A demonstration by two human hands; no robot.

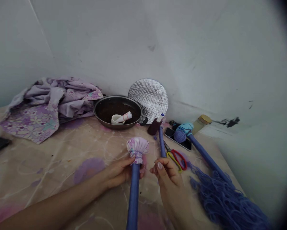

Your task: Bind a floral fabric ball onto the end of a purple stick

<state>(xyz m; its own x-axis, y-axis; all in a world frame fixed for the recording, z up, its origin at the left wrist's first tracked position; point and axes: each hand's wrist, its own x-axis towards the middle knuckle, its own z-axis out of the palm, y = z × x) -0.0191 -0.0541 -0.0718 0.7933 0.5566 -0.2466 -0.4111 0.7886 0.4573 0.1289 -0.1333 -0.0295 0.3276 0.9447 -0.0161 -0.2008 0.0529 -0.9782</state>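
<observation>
My left hand (120, 172) is closed around a blue stick (133, 198) just below its head, a ball wrapped in purple flowered cloth (137, 147). My right hand (166, 172) is beside it, fingers pinched together near the cloth's tied neck; what they hold is too small to make out. A second blue stick (161, 144) lies on the table just beyond my right hand. A third blue stick (205, 156) with a light blue cloth head (184, 128) lies to the right.
Red and yellow scissors (177, 158) lie right of my right hand. Blue yarn (226, 198) is heaped at the right. A dark pan (118, 111) holds a white cup, a foil disc (148, 99) leans on the wall, purple fabric (50, 105) is piled left, and a phone (178, 139) lies nearby.
</observation>
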